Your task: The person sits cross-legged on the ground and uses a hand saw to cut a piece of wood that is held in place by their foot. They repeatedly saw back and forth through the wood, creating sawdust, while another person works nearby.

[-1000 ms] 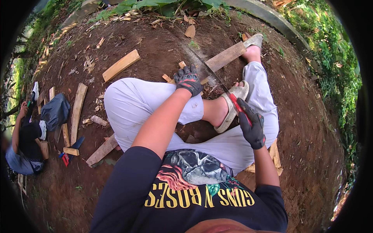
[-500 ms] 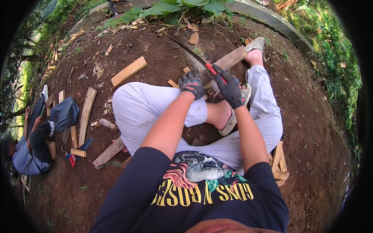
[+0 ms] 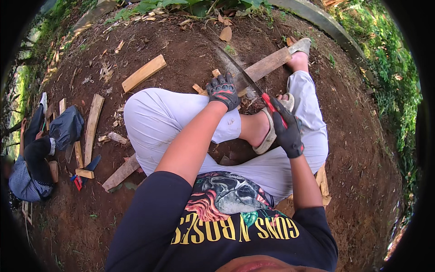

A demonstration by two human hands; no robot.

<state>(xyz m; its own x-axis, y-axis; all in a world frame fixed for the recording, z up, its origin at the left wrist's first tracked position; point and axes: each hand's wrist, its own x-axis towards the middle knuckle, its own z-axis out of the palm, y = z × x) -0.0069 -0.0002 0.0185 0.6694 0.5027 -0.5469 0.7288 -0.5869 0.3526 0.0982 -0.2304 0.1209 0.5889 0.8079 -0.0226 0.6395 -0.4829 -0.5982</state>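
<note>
On the left, the gloved left hand (image 3: 223, 92) sits over the left end of a board (image 3: 268, 68), knuckles up; its palm and fingertips are hidden, so whether it clasps the wood or only presses on it cannot be told. Just to its right, the dark blade of a saw (image 3: 254, 85) slants across the board. If the blade skipped sideways, it could catch those fingers, being so near them. If the pressing hand let up, the board would probably roll or shift and pinch the blade. Farther right, a sandalled foot (image 3: 266, 129) is close to the red handle, so a slip toward the body might strike it. The gloved right hand (image 3: 286, 129) is wrapped around that handle, the blade running from its fist up and to the left. The board lies ahead of this fist, its longer part right of the blade, reaching the other foot (image 3: 299, 58).
</note>
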